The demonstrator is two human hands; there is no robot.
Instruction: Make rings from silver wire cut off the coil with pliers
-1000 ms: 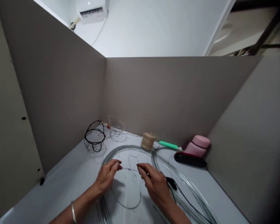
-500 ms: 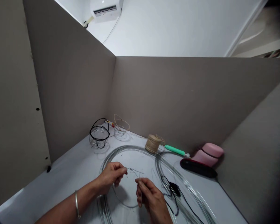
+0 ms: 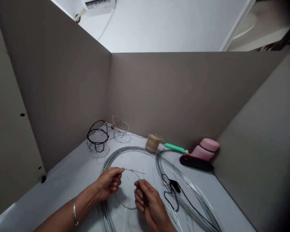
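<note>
We pinch the thin wire (image 3: pixel 132 170) w/ left hand (image 3: pixel 109 183) & right hand (image 3: pixel 148 202), both squeezing it tight, prob. so it can't spring back.

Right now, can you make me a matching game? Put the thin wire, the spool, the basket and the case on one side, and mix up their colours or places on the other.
Things:
1. thin wire
2. spool
3. basket
4. case

Matches:
a. pink
b. black rim, by the left wall
c. pinched between left hand and right hand
d. tan, wound with string

Pairs: 1-c, 2-d, 3-b, 4-a.
</note>
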